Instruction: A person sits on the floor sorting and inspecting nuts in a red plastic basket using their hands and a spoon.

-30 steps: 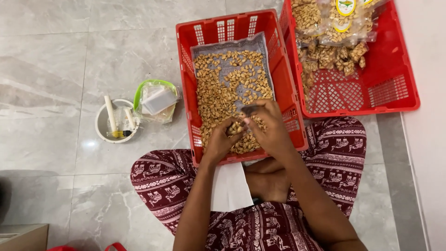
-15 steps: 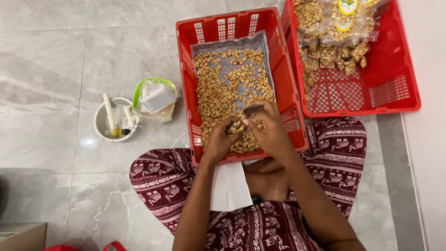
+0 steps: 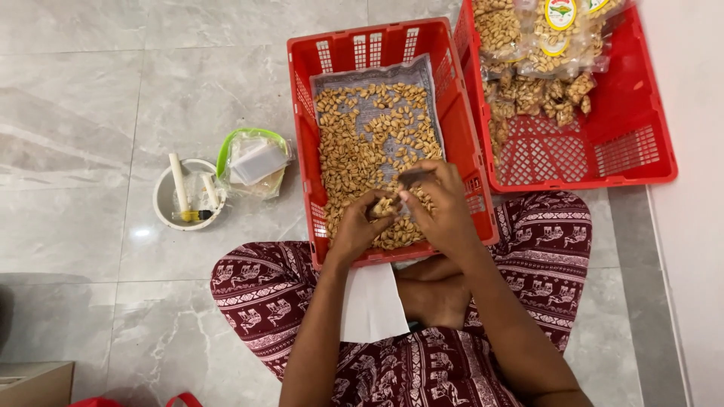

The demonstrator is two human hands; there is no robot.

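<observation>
- The left hand [image 3: 360, 226] and the right hand [image 3: 437, 205] meet over the near end of the red crate [image 3: 302, 113] at frame centre.
- Left-hand fingers are curled, pinching a small cluster of nuts [image 3: 385, 206]; the grip is closed on them.
- Right-hand fingers are bent around a short dark tool [image 3: 413, 178], with the thumb tip touching the same cluster.
- The nuts lie loose in the crate on a grey liner sheet [image 3: 377, 75], spread from its upper end down to the hands.
- The crate's near rim sits against the person's crossed legs; its right wall is just beside the second red crate [image 3: 641, 120] in the upper right.
- The second crate holds clear packets of nuts [image 3: 543, 45] piled at its far end; its near half shows bare mesh floor.
- A white cup [image 3: 167, 203] with sticks in it stands left of centre, touching a green-rimmed clear tub [image 3: 253, 158].
- Grey marble floor [image 3: 113, 90] lies open across the upper left of the frame.
- A white sheet [image 3: 369, 301] rests on the lap, below the hands.
</observation>
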